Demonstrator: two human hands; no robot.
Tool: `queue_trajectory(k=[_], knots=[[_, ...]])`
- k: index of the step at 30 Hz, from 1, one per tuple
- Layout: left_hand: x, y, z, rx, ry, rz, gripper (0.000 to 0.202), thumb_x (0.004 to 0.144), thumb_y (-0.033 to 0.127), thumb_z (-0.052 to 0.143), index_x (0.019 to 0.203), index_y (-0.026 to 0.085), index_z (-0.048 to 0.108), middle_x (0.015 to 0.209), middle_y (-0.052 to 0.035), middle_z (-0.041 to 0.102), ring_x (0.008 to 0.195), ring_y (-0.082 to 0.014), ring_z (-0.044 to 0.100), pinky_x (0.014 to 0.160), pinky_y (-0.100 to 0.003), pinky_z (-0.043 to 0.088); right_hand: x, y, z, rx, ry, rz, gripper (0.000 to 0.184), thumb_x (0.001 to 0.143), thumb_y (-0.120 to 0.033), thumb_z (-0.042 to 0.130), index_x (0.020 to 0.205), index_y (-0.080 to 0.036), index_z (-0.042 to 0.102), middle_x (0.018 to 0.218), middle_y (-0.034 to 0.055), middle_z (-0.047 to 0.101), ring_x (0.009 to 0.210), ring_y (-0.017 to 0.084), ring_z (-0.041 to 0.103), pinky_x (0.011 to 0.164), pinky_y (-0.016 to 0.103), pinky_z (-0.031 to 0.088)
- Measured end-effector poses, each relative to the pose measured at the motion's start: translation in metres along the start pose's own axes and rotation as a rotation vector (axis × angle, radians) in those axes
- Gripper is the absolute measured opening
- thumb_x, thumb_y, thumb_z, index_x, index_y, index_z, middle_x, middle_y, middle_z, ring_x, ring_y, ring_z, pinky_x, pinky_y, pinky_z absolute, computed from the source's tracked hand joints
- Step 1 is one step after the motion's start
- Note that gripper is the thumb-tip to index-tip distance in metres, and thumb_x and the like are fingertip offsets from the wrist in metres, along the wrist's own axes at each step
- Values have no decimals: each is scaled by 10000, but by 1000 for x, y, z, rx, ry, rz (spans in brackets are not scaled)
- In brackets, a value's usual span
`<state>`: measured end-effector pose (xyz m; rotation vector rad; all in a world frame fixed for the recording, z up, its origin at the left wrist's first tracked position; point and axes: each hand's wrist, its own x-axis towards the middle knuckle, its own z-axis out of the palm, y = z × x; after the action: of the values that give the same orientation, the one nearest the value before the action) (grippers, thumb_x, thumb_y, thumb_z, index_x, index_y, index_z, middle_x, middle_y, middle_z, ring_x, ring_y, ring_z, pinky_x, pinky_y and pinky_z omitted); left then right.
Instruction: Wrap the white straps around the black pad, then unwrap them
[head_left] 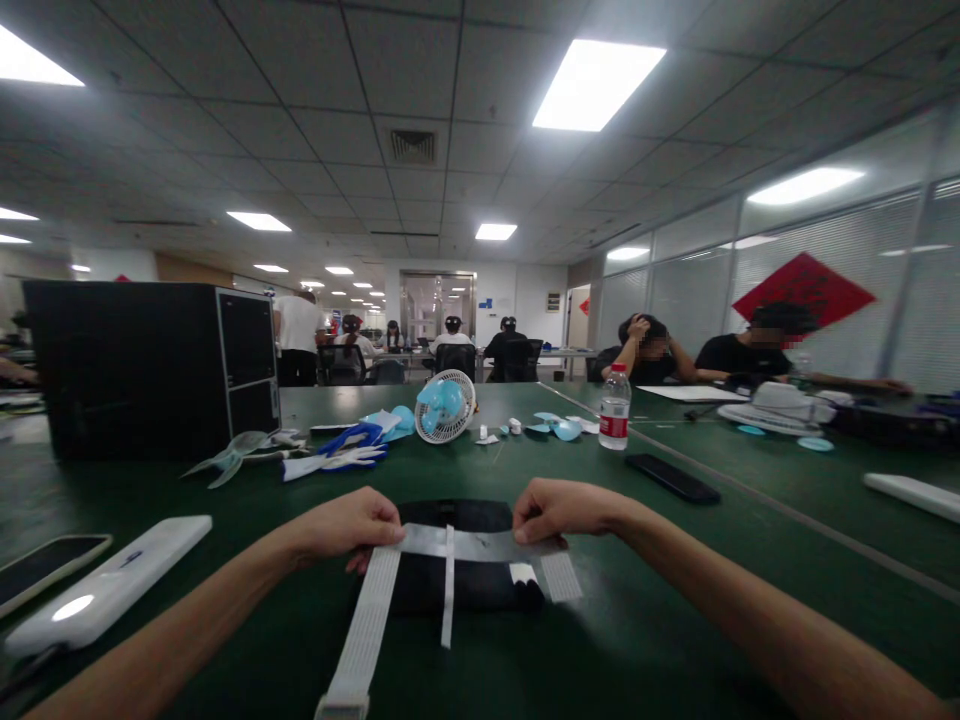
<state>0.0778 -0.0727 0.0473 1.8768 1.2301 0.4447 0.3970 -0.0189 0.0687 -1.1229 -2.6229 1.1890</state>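
Observation:
Between my hands a grey translucent strip (487, 545) is stretched level above the table. My left hand (352, 525) pinches its left end, beside a ribbed white elastic strap (373, 610) that hangs down to a buckle (343, 707). With fingers closed, my right hand (566, 512) grips the strip's right end; a short white elastic strap (561, 577) dangles below it. A narrow white band (448, 590) crosses the strip's middle and hangs down. Just behind and below lies a black flat item (457, 513), partly hidden by the strip, its kind unclear.
On the green table (675, 640) stand a black computer case (135, 370), a small fan (446, 405) and a red-capped bottle (615, 408). Gloves (337, 450), a dark phone (673, 478) and a white power bank (112, 585) lie around. People (649, 350) sit beyond the table.

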Motion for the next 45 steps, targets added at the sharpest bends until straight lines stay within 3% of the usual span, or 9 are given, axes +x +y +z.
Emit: queue_trajectory(k=[3,13,19,27,30,34,39,45], knots=[[6,-10,5,73,-82,-65,359,740,511,594,731,152,592,565,32,545,478,-92,493,453,-212,360,8,5,8,-68,-46,72,174,750,-265,612,820,-110,651,648,-19,558,525,77,470,489,198,363],[6,-5,10,273,-23,-152,301,755,453,547,765,163,628,662,4,594,576,-135,544,515,-241,383,13,4,19,-253,108,119,222,780,-286,610,950,-162,682,906,15,657,785,145,592,637,237,433],[5,-6,11,376,20,-126,290,766,435,533,768,173,659,703,-13,613,650,-174,565,565,-279,394,15,10,21,-284,142,101,212,761,-307,626,920,-181,689,879,2,658,767,143,586,615,237,426],[7,-16,11,457,100,-109,256,759,432,567,837,213,673,861,-38,655,767,-216,601,620,-310,441,10,-4,26,-357,195,121,186,744,-304,656,878,-180,686,878,7,662,771,151,591,591,231,418],[4,-7,17,543,122,-1,210,746,361,583,901,236,650,913,-26,633,790,-207,580,649,-311,448,11,-4,29,-406,215,115,195,713,-295,687,866,-174,676,845,3,657,746,150,591,556,227,410],[-1,6,26,588,19,225,360,813,203,468,1121,319,615,1146,-8,575,996,-194,546,868,-329,435,12,1,32,-395,179,61,178,772,-274,628,919,-181,665,891,3,654,761,142,603,586,224,435],[-3,9,30,588,-42,254,413,862,193,410,1190,370,589,1181,-6,539,1046,-203,526,886,-335,436,12,0,37,-421,164,8,178,805,-265,602,943,-172,666,914,9,651,762,137,606,614,225,459],[-1,5,30,568,-43,314,418,863,166,419,1182,372,594,1209,6,531,1079,-192,519,958,-324,389,11,-23,61,-577,265,-369,209,873,-212,519,988,-149,681,1057,67,635,933,157,586,846,278,451]])
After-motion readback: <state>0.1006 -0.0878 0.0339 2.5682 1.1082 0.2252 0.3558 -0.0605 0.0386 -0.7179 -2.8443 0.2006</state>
